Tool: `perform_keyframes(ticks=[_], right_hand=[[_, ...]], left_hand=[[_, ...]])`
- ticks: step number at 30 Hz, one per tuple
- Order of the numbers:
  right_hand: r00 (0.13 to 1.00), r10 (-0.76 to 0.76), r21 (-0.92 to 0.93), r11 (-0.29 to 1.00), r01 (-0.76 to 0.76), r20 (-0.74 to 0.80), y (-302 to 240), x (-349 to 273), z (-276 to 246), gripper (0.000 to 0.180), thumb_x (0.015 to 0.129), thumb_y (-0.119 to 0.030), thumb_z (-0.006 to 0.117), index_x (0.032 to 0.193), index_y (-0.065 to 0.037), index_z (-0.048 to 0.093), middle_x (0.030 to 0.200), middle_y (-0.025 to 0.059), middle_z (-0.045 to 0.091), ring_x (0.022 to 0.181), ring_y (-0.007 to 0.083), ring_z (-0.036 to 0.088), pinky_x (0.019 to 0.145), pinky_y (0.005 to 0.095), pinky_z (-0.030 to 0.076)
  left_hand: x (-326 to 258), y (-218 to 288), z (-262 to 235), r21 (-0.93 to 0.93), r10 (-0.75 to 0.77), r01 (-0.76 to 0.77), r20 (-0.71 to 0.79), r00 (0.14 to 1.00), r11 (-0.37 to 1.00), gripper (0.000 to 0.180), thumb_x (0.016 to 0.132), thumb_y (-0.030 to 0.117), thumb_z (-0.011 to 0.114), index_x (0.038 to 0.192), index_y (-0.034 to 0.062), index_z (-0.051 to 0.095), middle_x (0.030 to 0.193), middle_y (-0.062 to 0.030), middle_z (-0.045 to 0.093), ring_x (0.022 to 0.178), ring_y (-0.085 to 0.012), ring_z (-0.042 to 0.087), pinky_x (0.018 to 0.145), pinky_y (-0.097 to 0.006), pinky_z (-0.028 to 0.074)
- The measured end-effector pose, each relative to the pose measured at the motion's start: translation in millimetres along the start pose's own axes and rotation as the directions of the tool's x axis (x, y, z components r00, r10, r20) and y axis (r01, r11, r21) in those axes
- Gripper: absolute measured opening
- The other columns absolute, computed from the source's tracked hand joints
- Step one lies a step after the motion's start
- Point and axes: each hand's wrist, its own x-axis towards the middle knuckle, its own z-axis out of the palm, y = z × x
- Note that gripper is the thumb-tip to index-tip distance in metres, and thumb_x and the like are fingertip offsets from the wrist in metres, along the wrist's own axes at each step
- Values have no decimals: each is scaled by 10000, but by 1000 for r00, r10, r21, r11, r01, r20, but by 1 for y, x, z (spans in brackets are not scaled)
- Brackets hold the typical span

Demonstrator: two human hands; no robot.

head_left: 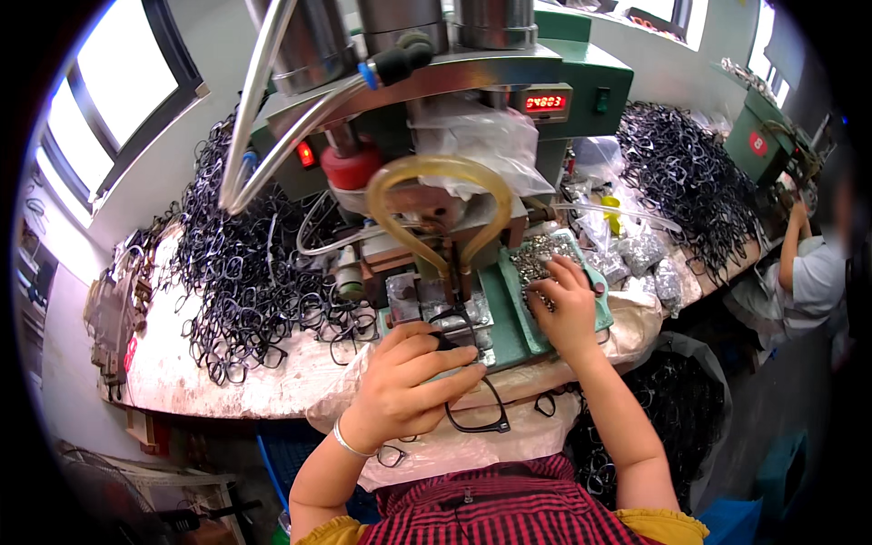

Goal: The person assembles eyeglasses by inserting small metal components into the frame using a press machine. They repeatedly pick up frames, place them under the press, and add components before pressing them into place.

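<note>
My left hand (409,377) is closed round a black eyeglass frame (498,425). One rim of the frame hangs below my fingers, toward me. Its far end lies at the metal fixture (477,313) of a green press, beneath two upright electrode-like tips (457,283). To the right, my right hand (568,304) reaches into a green tray (599,313) of small metal parts (540,254). Its fingers are bent, with the tips down among the parts; whatever they pinch is too small to make out.
A thick yellowish hose (377,186) loops in front of the press. Heaps of black eyeglass frames (236,272) cover the table at left and right (686,182). Bagged metal parts (643,252) lie beyond the tray. Another person (813,282) works at the far right.
</note>
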Motion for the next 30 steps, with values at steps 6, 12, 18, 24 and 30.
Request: perform_keyframes(ticks=[6, 12, 18, 24, 30], right_hand=[[981, -179, -143, 972, 189, 76, 15, 30, 14, 149, 812, -32, 637, 958, -38, 664, 1180, 140, 660, 1171, 330, 601, 862, 430, 535], [916, 396, 384, 858, -342, -69, 3, -2, -11, 161, 866, 4, 665, 1013, -13, 731, 971, 104, 714, 937, 219, 667, 863, 317, 496], [955, 296, 404, 875, -266, -14, -25, 22, 0, 135, 840, 9, 688, 964, -19, 733, 894, 88, 695, 849, 211, 649, 799, 309, 486], [932, 363, 372, 862, -345, 23, -24, 16, -5, 134, 825, 14, 699, 953, -13, 729, 848, 82, 663, 817, 218, 629, 764, 315, 480], [874, 476, 234, 864, -445, -96, 12, -53, -62, 146, 796, 57, 699, 925, 0, 736, 896, 89, 670, 892, 210, 630, 809, 321, 480]], left_hand=[[-46, 29, 22, 62, -189, 204, -194, 963, 977, 403, 708, 31, 765, 1100, 112, 721, 1181, -92, 706, 945, -306, 635, 948, -459, 517], [-113, 63, -48, 436, -333, 680, -636, 696, 589, 223, 749, 3, 760, 959, 72, 732, 1109, -113, 708, 971, -269, 642, 1004, -415, 378], [-51, -50, -77, 587, -326, 621, -536, 779, 519, 103, 741, 35, 769, 836, 63, 742, 1071, -86, 659, 1040, -295, 562, 958, -417, 388], [-110, -155, 0, 601, -595, 708, -431, 678, 371, 125, 673, 204, 771, 734, 96, 755, 1061, -129, 639, 1113, -349, 531, 975, -491, 387], [-143, -113, -23, -22, -553, 816, -745, 373, 578, 135, 1004, 146, 583, 925, 38, 564, 833, -21, 576, 732, -113, 505, 678, -247, 404]])
